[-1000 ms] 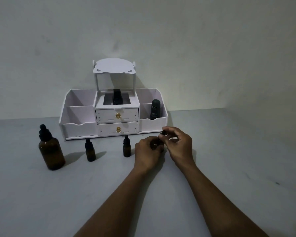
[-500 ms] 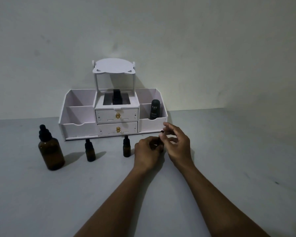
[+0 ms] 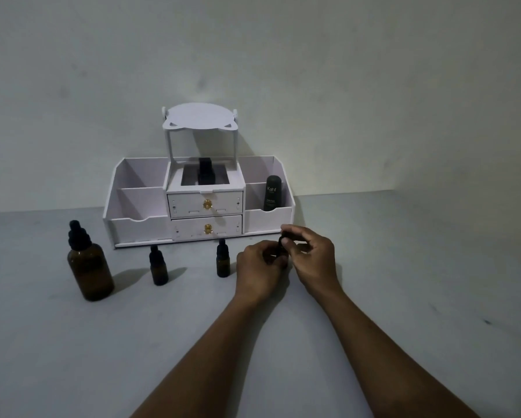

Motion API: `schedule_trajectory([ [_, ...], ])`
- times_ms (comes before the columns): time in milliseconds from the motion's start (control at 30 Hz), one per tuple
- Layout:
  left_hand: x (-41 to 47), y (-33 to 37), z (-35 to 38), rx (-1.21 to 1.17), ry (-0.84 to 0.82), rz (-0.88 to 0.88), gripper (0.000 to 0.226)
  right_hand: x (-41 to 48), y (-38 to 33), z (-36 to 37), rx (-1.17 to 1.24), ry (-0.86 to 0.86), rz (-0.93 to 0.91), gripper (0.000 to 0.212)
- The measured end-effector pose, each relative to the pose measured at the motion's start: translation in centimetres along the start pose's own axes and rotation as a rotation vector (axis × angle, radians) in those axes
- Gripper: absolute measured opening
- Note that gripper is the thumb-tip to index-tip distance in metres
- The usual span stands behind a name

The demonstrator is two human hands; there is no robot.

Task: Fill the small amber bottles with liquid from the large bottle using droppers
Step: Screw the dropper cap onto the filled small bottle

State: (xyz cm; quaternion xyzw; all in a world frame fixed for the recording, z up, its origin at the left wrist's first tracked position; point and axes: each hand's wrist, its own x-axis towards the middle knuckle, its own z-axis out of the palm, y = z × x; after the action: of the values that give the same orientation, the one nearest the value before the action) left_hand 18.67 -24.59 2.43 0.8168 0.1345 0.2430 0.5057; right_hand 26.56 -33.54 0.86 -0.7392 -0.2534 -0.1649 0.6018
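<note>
1. Bottles, head view: one large bottle (image 3: 90,270), amber with a black dropper top, stands far left on the table (image 3: 404,282).
2. Two more stand capped and apart: left small bottle (image 3: 159,268) and mid small bottle (image 3: 222,262), before the organizer (image 3: 138,227).
3. Third bottle (image 3: 280,252), mostly hidden; left hand (image 3: 260,267) curls round it, just right of the mid one.
4. Right hand (image 3: 312,257) pinches its black cap (image 3: 282,240), thumb and forefinger.
5. One white organizer: two drawers, one dark tube (image 3: 272,193) in the front right compartment.
6. Grey table, bare pale wall (image 3: 343,86), dim light.
</note>
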Motion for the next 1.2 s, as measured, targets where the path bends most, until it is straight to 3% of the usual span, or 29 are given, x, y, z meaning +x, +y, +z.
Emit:
schedule_trajectory([
  [167,0.01,-0.02,0.06,0.005,0.009,-0.006,0.027,-0.17,-0.09,0.1,-0.007,0.039,-0.035,0.034],
  [400,0.18,-0.03,-0.01,0.012,-0.003,-0.008,0.029,0.02,0.04,0.08,0.018,0.007,0.021,0.026],
  [633,0.02,-0.03,0.1,-0.016,-0.007,-0.024,0.032,0.03,0.23,0.05,0.021,-0.014,0.007,0.037],
  [900,0.14,-0.11,0.08,-0.005,0.002,-0.021,0.029,0.2,0.21,0.04,0.029,-0.017,0.047,0.025],
  [1200,0.0,-0.71,0.5,-0.077,0.004,-0.036,0.031,-0.06,0.17,-0.13,0.023,-0.031,0.04,0.029],
])
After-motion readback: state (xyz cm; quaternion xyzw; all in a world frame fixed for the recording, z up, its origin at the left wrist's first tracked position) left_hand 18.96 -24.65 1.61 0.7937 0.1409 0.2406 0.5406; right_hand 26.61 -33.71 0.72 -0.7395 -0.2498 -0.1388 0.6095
